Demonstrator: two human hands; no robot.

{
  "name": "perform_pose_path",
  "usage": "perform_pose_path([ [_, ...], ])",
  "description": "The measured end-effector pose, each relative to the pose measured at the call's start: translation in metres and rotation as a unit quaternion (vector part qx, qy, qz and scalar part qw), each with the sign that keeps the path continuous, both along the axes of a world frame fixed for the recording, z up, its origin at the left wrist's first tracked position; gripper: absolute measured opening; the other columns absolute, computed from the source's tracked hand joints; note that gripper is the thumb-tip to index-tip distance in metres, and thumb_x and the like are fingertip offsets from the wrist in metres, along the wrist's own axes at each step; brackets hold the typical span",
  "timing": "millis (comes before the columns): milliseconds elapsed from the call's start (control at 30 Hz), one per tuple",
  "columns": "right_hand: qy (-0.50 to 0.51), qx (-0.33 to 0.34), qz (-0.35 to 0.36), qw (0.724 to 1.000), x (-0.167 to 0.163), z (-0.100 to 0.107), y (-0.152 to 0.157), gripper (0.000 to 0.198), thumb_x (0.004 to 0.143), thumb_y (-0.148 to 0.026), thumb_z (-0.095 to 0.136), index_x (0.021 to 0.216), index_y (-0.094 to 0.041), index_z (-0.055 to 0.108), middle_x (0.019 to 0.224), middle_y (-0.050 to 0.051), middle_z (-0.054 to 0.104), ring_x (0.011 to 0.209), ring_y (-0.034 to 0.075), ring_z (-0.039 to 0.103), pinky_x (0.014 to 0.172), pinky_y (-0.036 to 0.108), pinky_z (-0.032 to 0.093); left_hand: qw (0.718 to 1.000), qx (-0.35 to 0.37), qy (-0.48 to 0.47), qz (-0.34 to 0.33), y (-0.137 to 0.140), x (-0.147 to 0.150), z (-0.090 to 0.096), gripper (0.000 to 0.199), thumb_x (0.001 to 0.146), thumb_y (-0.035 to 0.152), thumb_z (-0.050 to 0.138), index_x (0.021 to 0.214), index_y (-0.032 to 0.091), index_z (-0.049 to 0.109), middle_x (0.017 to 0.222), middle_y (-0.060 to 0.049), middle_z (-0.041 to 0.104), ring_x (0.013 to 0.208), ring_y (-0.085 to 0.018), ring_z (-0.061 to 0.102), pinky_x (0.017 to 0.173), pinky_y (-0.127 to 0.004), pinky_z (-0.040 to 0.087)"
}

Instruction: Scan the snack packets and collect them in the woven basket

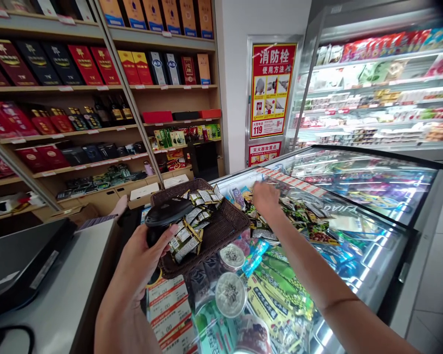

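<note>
Left hand (138, 261): wrapped round the grip of a black plastic handheld barcode scanner (169, 210), thumb along its side. Scanner is over the left side of a dark brown woven rectangular basket (223, 230), which sits at the left edge of the glass-topped freezer (419, 248).

In basket: small flat black-and-gold foil packets (186, 242), one group by the near left corner, more along the far edge; right part of the basket floor bare. Loose heap of dark glossy printed packets (304, 216) on the freezer top, just beside the basket's right edge.

Right hand (266, 199): at the heap's left end, blurred, fingers curled under; can't tell if they grip a packet. Hands well apart.

Handling, judged: packets look light, soft, slippery, likely to slide over each other; best pinched by a crimped end, contents not squeezed. Scanner looks stiff, fairly light, take by the grip. Basket likely light, a bit flexible; hold by opposite rims, level, or packets slide.
</note>
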State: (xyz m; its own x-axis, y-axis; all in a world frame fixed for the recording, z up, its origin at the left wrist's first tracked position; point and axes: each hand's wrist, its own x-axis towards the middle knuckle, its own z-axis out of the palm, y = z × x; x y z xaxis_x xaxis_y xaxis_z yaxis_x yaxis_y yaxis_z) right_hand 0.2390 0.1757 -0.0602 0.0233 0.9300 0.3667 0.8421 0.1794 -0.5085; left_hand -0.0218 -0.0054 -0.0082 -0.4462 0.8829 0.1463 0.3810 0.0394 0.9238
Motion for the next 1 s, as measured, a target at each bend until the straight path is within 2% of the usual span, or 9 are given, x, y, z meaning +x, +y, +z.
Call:
perform_pose_path([
  [33,-0.020,-0.011,0.017,1.000,-0.016,-0.004,-0.005,0.022,0.095,-0.022,0.049,0.106,-0.011,0.065,0.102,0.023,0.065,0.109,0.034,0.060,0.093,0.045,0.044,1.000,-0.004,-0.007,0.000,0.000,0.000,0.000,0.058,0.060,0.066,0.077,0.090,0.017,0.064,0.073,0.001,0.058,0.060,-0.014,0.054,0.055,-0.026,0.044],
  [100,-0.012,-0.028,0.159,0.987,-0.050,-0.013,-0.019,0.024,0.097,-0.028,0.050,0.111,-0.014,0.065,0.108,0.018,0.067,0.108,0.027,0.061,0.095,0.037,0.044,1.000,-0.007,-0.015,-0.003,0.000,0.000,0.001,0.059,0.058,0.066,0.078,0.090,0.017,0.064,0.075,0.001,0.060,0.062,-0.014,0.055,0.057,-0.026,0.046],
  [200,0.011,-0.047,0.421,0.906,-0.091,-0.030,-0.041,0.032,0.101,-0.036,0.045,0.120,-0.019,0.064,0.123,0.010,0.064,0.118,0.019,0.057,0.102,0.029,0.042,1.000,-0.014,-0.010,-0.010,0.000,0.002,0.001,0.063,0.056,0.068,0.078,0.091,0.018,0.065,0.076,-0.001,0.062,0.064,-0.016,0.057,0.057,-0.026,0.046],
  [267,-0.001,-0.077,0.503,0.861,-0.104,-0.042,-0.048,0.035,0.103,-0.038,0.040,0.119,-0.022,0.067,0.132,0.008,0.060,0.124,0.018,0.054,0.105,0.029,0.040,1.000,-0.019,-0.007,-0.011,0.001,0.002,0.000,0.064,0.055,0.069,0.078,0.090,0.018,0.066,0.075,-0.001,0.062,0.065,-0.017,0.058,0.056,-0.027,0.046],
  [300,-0.006,-0.089,0.513,0.854,-0.106,-0.046,-0.049,0.036,0.103,-0.038,0.039,0.116,-0.022,0.069,0.136,0.007,0.058,0.126,0.018,0.052,0.107,0.030,0.039,1.000,-0.020,-0.003,-0.013,0.002,0.001,-0.001,0.064,0.055,0.070,0.077,0.090,0.018,0.065,0.074,-0.001,0.062,0.065,-0.017,0.058,0.056,-0.027,0.046],
  [433,0.040,-0.088,0.477,0.874,-0.106,-0.052,-0.047,0.030,0.100,-0.026,0.045,0.107,-0.017,0.074,0.129,0.008,0.065,0.124,0.018,0.055,0.107,0.030,0.039,0.999,-0.026,0.030,-0.036,0.006,-0.006,-0.006,0.059,0.059,0.069,0.076,0.087,0.018,0.063,0.073,0.000,0.061,0.065,-0.018,0.058,0.056,-0.027,0.045],
  [567,0.131,-0.119,0.416,0.892,-0.106,-0.047,-0.049,0.017,0.089,-0.018,0.061,0.091,-0.017,0.078,0.105,0.005,0.075,0.099,0.016,0.068,0.090,0.025,0.048,0.998,-0.030,0.042,-0.048,0.008,-0.008,-0.008,0.056,0.060,0.067,0.076,0.085,0.018,0.062,0.074,-0.001,0.062,0.066,-0.018,0.058,0.057,-0.027,0.046],
  [733,0.235,-0.145,0.303,0.912,-0.103,-0.042,-0.044,0.010,0.076,-0.022,0.072,0.083,-0.019,0.078,0.082,0.001,0.076,0.079,0.017,0.069,0.075,0.025,0.049,0.998,-0.033,0.013,-0.044,0.003,0.005,0.000,0.059,0.059,0.068,0.076,0.089,0.018,0.065,0.073,-0.001,0.062,0.065,-0.017,0.058,0.059,-0.027,0.047],
  [1000,0.322,-0.009,0.152,0.934,-0.051,-0.013,0.001,0.011,0.075,-0.020,0.058,0.081,-0.018,0.068,0.080,-0.001,0.069,0.070,0.013,0.059,0.071,0.024,0.045,0.993,-0.070,0.044,-0.082,0.004,0.011,0.001,0.056,0.061,0.069,0.073,0.084,0.019,0.064,0.069,0.001,0.059,0.063,-0.018,0.058,0.058,-0.028,0.047],
])
